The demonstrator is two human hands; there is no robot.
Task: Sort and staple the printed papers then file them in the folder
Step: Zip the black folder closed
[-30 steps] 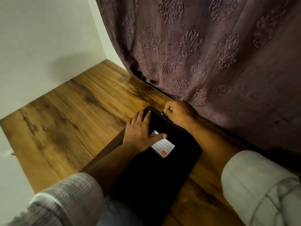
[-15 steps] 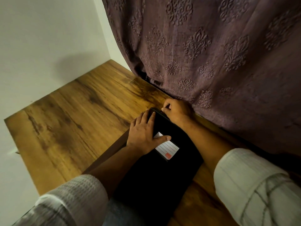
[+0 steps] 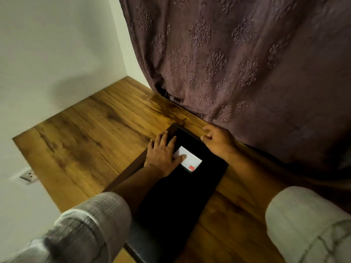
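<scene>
I read the black folder lying shut on the worktop, long axis 7 to 1 o'clock — left hand pressed flat on its far end, right hand loosely curled, empty, by the far edge toward 2 o'clock.

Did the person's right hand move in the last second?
Yes. The right hand has left the far corner of the flat black folder, shifting right toward the purple patterned curtain.

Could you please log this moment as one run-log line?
left hand: flat on black rectangular folder, thumb on white lined label | right hand: loosely curled at folder's far edge
</scene>
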